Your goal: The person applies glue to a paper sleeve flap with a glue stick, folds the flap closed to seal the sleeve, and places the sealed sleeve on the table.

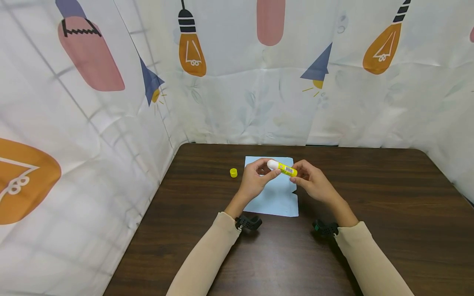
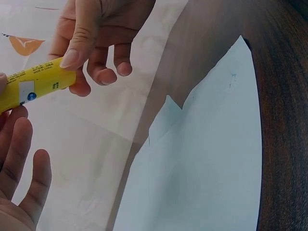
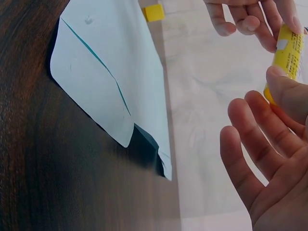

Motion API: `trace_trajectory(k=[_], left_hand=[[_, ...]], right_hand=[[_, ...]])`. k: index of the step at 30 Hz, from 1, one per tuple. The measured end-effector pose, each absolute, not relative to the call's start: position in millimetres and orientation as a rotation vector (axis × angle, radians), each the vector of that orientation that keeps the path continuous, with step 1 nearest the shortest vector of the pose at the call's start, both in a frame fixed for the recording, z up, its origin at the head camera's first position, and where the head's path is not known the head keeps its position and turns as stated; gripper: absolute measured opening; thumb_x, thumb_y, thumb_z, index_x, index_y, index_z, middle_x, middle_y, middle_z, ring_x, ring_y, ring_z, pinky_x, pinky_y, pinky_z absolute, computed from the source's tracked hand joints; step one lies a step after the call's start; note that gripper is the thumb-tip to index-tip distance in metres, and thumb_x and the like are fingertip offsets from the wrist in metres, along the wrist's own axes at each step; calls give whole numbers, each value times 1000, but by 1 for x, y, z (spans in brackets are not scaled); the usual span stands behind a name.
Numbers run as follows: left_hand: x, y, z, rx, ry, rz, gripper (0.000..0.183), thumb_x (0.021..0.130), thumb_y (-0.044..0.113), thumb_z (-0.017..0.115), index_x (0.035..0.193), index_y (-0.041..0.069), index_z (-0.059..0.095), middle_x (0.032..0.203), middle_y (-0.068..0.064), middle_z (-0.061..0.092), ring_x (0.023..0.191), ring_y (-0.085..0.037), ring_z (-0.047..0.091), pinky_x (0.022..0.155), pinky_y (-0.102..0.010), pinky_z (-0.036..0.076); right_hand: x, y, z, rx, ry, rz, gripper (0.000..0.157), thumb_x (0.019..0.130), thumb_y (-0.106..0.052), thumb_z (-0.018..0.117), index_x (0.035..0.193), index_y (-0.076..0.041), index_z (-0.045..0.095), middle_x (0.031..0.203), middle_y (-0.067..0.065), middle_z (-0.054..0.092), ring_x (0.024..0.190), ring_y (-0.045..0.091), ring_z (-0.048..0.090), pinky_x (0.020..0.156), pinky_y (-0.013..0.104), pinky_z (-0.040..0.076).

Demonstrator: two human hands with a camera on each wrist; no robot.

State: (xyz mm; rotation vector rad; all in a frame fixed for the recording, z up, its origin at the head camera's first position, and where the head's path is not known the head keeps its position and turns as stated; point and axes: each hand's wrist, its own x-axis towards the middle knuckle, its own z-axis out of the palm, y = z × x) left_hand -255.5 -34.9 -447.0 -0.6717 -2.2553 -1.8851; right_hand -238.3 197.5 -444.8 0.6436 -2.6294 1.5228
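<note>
A yellow glue stick [image 1: 286,169] with its white end bare is held above the paper between both hands. The left hand [image 1: 254,177] pinches it near the white end, thumb on the near side. At the yellow bottom end, the right hand [image 1: 312,181] grips it between thumb and index finger; its other fingers are spread loosely in the right wrist view. Beneath lies a light blue sheet of paper [image 1: 272,201], with a notch or tear in its right edge. The yellow cap [image 1: 233,173] stands on the table left of the paper.
The dark brown wooden table [image 1: 377,185] reaches to printed fabric walls [image 1: 240,102] at the back and left. Black wrist devices [image 1: 249,222] sit on both forearms, just below the hands. One paper flap [image 3: 91,86] is creased and lifts off the table.
</note>
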Motion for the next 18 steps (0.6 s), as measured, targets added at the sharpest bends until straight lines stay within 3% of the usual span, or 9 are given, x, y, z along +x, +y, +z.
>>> trace_trajectory(k=[9,18], left_hand=[[-257,-36,-448,-672,-2254,-1888,32,90,20,80,117,5,73,96,-12,72,80,-12,61,72,-25,51],[-257,-36,-448,-680,-2241,-1896,31,90,21,80,116,6,73,92,-11,71,79,-15,62,70,-24,50]], right_hand=[[-238,198,-446,680,-2683,1508,20,99,-12,67,119,-11,61,98,15,69,90,40,64,75,31,53],[-240,199,-447,753,-2694,1541,17,105,-11,57,120,-6,62,107,25,68,91,41,65,81,46,59]])
